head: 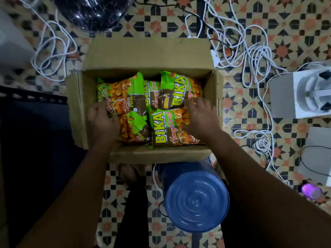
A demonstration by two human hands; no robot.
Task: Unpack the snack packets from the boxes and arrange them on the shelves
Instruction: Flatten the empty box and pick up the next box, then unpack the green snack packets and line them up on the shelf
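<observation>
Both hands reach into the open brown cardboard box (80, 104) — left hand (103, 122) and right hand (200, 120) rest spread on green-and-orange BIKA snack packets (166, 129); slippery, loosely piled packets could slide free when lifted.

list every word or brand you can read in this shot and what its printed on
"BIKA": in yellow on the near right snack packet, again on the far right packet.
"Honey Crab": red script on the near right packet and the far left packet.
"Perisa": on the far left packet's brown panel.
Smaller print on the packets: too blurred to read.
Cardboard box: no readable text.
</observation>
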